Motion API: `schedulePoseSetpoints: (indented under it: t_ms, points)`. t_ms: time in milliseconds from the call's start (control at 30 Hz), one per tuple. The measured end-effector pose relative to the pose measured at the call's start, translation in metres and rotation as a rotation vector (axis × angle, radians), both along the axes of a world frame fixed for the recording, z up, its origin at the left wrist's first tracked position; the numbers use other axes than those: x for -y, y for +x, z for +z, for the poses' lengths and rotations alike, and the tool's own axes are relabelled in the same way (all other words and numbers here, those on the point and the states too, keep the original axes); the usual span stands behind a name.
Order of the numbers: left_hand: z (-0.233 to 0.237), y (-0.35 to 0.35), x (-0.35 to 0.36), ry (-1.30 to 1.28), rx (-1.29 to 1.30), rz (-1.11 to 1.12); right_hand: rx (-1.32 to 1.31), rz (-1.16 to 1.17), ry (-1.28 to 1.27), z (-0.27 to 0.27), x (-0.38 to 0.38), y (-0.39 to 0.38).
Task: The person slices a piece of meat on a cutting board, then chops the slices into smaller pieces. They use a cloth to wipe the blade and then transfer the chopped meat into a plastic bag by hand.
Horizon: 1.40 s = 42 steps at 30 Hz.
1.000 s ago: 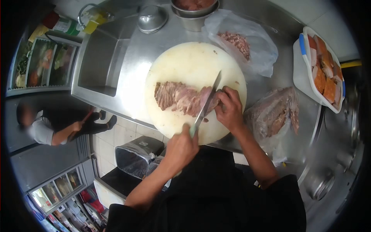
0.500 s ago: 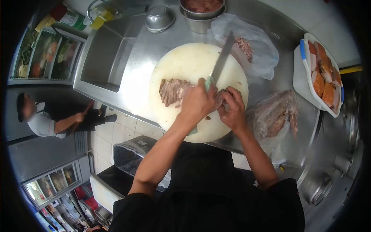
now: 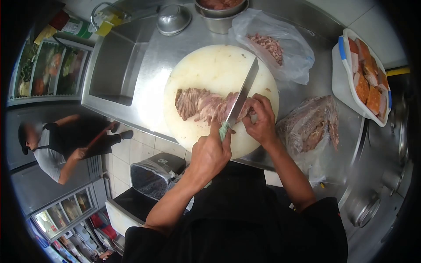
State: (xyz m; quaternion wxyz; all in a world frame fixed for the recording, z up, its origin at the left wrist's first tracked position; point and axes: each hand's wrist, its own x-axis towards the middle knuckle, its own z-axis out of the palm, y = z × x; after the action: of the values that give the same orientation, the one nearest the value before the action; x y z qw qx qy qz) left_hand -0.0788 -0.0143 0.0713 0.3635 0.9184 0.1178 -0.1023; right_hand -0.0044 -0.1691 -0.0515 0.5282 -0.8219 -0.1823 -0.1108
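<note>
The person's left hand (image 3: 209, 151), at the near edge of the round cutting board (image 3: 201, 65), keeps its grip clenched on the handle of the knife (image 3: 244, 93). Half a second earlier this hand was over the board's middle, with the blade reaching past the far right rim; it has since drawn back toward the body. The blade now crosses the right part of the sliced meat (image 3: 208, 106) obliquely, its tip inside that rim. The shift suggests part of a slicing stroke, though whether the edge has entered cannot be told. The right hand (image 3: 259, 122), at the board's right side, has its grip pinching the end of the sliced meat, which lies across the middle of the board, its left portion in fanned strips. Right of the board, on the counter (image 3: 151, 87), rests a bagged piece of meat (image 3: 307, 127); farther right stands a white tub (image 3: 341, 87) of orange-brown chunks. Beyond the board's far edge are a translucent bag (image 3: 298, 61) of chopped bits and stacked metal bowls (image 3: 218, 24). Well left of the board, a co-worker (image 3: 50, 155) holds a reddish stick (image 3: 97, 136).
</note>
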Motion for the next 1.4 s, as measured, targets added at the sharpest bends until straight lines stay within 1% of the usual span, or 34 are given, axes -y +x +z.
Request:
schedulePoseSetpoints:
  t_ms: [100,167,233,333,400,433,500,533,600,700,733,800,833,900,933,967,1033,1067,1100,1133,1200,1267,1333,1400]
  points:
    - [0.002,0.0,0.0,0.017,-0.01,-0.012,0.03,0.007,-0.008,-0.001,0.0,0.0]
    - [0.002,-0.002,-0.001,0.02,-0.008,-0.019,-0.031,0.006,0.001,-0.001,0.001,0.0]
    - [0.003,-0.009,-0.002,0.023,-0.009,-0.03,-0.035,-0.004,0.003,-0.001,0.0,-0.001]
    - [0.013,-0.027,-0.011,0.065,-0.06,-0.06,-0.028,-0.011,-0.007,-0.001,-0.001,0.001]
    - [0.018,-0.038,-0.017,0.071,-0.144,-0.052,-0.02,-0.015,-0.02,0.002,-0.001,0.002]
    - [0.015,-0.036,-0.016,0.07,-0.15,-0.059,-0.02,-0.019,-0.026,0.005,-0.001,0.003]
    - [0.005,-0.028,-0.014,0.031,-0.069,-0.115,-0.024,-0.015,-0.033,0.005,-0.001,0.002]
    - [-0.002,-0.016,-0.012,0.031,-0.071,-0.111,-0.028,-0.023,-0.033,0.004,-0.001,0.003]
    - [-0.012,0.007,-0.004,0.008,0.015,-0.092,-0.026,-0.019,-0.031,0.004,-0.002,0.004]
    - [-0.008,0.008,-0.001,0.058,0.002,-0.088,-0.038,-0.022,-0.023,0.005,-0.004,0.006]
    - [-0.007,0.0,-0.005,0.06,0.006,-0.09,-0.033,-0.016,-0.023,0.003,-0.003,0.007]
    - [-0.005,-0.031,-0.016,0.056,-0.088,-0.077,-0.046,-0.033,-0.024,0.002,-0.001,0.007]
    - [-0.006,-0.036,-0.017,0.034,-0.066,-0.086,-0.016,-0.041,-0.041,0.004,-0.002,0.008]
    - [-0.017,-0.02,-0.01,0.012,-0.086,-0.074,0.001,-0.03,-0.067,0.006,-0.001,0.003]
    - [-0.023,-0.003,-0.005,-0.001,-0.074,-0.056,-0.021,-0.03,-0.048,0.007,-0.002,0.005]
    - [-0.034,0.011,-0.003,-0.007,0.009,-0.076,-0.043,-0.031,-0.028,0.008,-0.003,0.006]
    - [-0.041,0.028,0.001,-0.003,0.067,-0.08,-0.034,-0.038,-0.031,0.005,-0.004,0.007]
    - [-0.045,0.032,0.001,0.001,0.117,-0.087,-0.034,-0.049,-0.036,0.004,-0.004,0.007]
    - [-0.056,0.02,0.0,-0.023,0.22,-0.072,-0.024,-0.045,-0.035,0.004,-0.004,0.009]
    - [-0.051,0.006,-0.006,-0.021,0.224,-0.076,-0.031,-0.04,-0.029,0.004,-0.004,0.008]
    - [-0.04,-0.021,-0.017,-0.019,-0.126,-0.089,-0.054,-0.057,-0.029,0.004,-0.002,0.007]
    - [-0.042,-0.019,-0.008,-0.018,-0.162,-0.08,0.003,-0.041,-0.048,0.007,-0.003,0.005]
    - [-0.052,0.019,0.005,0.072,-0.009,-0.072,-0.015,-0.04,-0.022,0.003,-0.004,0.004]
    - [-0.063,0.051,0.013,-0.029,0.299,-0.07,-0.003,-0.018,-0.048,0.003,-0.001,0.003]
